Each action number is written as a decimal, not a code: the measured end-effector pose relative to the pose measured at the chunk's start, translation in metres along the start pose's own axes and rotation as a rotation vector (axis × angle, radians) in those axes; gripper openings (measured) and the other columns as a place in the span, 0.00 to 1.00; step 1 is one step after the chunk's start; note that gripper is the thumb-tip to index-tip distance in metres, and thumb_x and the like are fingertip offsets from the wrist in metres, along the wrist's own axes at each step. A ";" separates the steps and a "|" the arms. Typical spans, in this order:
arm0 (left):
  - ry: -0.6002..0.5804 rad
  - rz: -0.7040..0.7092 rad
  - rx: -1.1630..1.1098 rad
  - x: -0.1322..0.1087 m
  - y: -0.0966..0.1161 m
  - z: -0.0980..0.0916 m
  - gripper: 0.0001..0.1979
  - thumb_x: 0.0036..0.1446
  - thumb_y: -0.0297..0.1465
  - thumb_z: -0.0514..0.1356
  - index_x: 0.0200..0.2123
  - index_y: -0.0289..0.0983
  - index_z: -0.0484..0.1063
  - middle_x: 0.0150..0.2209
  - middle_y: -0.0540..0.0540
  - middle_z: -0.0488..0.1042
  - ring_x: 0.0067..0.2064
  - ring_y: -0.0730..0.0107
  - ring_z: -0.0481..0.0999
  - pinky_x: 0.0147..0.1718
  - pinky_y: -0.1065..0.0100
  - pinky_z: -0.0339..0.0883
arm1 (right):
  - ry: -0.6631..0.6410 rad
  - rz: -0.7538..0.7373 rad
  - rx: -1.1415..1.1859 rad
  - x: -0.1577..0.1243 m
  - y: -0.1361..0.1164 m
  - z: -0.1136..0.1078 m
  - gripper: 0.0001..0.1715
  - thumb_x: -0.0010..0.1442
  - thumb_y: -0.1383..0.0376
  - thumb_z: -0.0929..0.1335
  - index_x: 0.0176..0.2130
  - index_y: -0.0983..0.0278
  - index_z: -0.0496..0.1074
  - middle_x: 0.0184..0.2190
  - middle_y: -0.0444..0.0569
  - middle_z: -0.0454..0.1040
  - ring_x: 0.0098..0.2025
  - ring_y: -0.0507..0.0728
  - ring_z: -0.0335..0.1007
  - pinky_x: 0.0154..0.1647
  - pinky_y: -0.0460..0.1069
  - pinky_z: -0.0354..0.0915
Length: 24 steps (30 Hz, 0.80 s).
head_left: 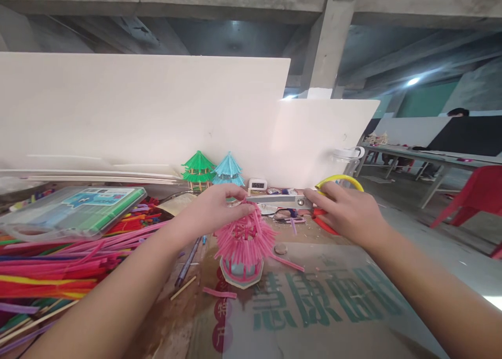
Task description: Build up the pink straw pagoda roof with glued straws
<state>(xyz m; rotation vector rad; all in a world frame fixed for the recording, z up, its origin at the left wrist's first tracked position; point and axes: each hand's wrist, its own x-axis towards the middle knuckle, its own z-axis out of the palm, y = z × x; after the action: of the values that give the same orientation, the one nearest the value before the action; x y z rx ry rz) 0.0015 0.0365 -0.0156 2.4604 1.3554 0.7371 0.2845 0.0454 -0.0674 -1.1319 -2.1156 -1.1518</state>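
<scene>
A pink pavilion model (pixel 247 241), its tiered roof covered in fuzzy pipe-cleaner strips, stands on a pale octagonal base in front of me. My left hand (pixel 221 207) pinches the top of this model between thumb and fingers. In my right hand (pixel 345 212) is a pair of scissors (pixel 286 200) with yellow and red handles. Its blades point left and reach the pink roof top by my left fingertips. A cut pink pipe-cleaner piece (pixel 219 293) lies in front of the base, and a longer pink strip (pixel 288 263) lies to its right.
Loose pipe cleaners (pixel 50 270) and a clear plastic case (pixel 74 212) crowd the left side. Green (pixel 198 168) and blue (pixel 228 168) pavilion models stand behind, beside a small digital clock (pixel 258 185). A pen (pixel 188 262) and a wooden stick (pixel 183 288) lie nearby. White boards (pixel 157 108) rise behind.
</scene>
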 end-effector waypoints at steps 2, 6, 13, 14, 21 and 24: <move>0.010 0.014 -0.025 0.000 -0.002 0.000 0.16 0.54 0.45 0.56 0.35 0.40 0.75 0.36 0.51 0.77 0.38 0.63 0.74 0.38 0.68 0.65 | 0.014 0.004 0.052 0.000 -0.001 0.004 0.15 0.63 0.61 0.60 0.43 0.60 0.74 0.29 0.50 0.70 0.25 0.55 0.61 0.23 0.49 0.46; -0.010 0.026 -0.066 0.001 -0.005 0.000 0.16 0.54 0.44 0.56 0.36 0.41 0.76 0.38 0.51 0.78 0.39 0.63 0.75 0.41 0.67 0.66 | -0.001 0.119 0.172 0.004 -0.003 0.006 0.16 0.62 0.56 0.62 0.43 0.61 0.73 0.33 0.51 0.71 0.29 0.56 0.66 0.22 0.47 0.50; 0.192 0.046 -0.055 0.001 0.004 0.004 0.25 0.53 0.47 0.59 0.51 0.40 0.72 0.52 0.45 0.72 0.54 0.59 0.69 0.54 0.62 0.62 | -0.064 0.286 0.346 0.015 -0.007 -0.004 0.17 0.62 0.52 0.63 0.41 0.60 0.71 0.32 0.49 0.71 0.27 0.56 0.66 0.24 0.47 0.55; 0.235 0.075 -0.039 0.000 0.006 0.004 0.24 0.54 0.46 0.59 0.50 0.40 0.73 0.52 0.45 0.73 0.54 0.59 0.69 0.54 0.62 0.62 | -0.055 0.296 0.367 0.016 -0.007 -0.005 0.18 0.62 0.50 0.63 0.41 0.60 0.71 0.32 0.50 0.71 0.28 0.56 0.66 0.25 0.47 0.56; 0.325 0.099 -0.132 -0.023 0.039 0.011 0.16 0.58 0.41 0.56 0.44 0.41 0.76 0.39 0.46 0.77 0.39 0.63 0.75 0.39 0.65 0.70 | 0.022 0.434 0.597 0.023 -0.004 -0.017 0.23 0.56 0.46 0.66 0.38 0.62 0.71 0.30 0.48 0.71 0.30 0.56 0.65 0.29 0.48 0.58; -0.011 -0.096 -0.378 -0.019 0.058 0.039 0.27 0.57 0.40 0.57 0.60 0.42 0.63 0.34 0.47 0.78 0.31 0.65 0.75 0.27 0.66 0.70 | 0.004 0.491 0.704 0.025 -0.001 -0.022 0.22 0.54 0.47 0.68 0.38 0.62 0.71 0.28 0.45 0.70 0.28 0.54 0.62 0.28 0.47 0.57</move>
<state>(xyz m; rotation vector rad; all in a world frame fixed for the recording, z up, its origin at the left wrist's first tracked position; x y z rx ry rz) 0.0554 -0.0100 -0.0293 2.0881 1.1922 0.8647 0.2703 0.0378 -0.0384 -1.1763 -1.8392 -0.1552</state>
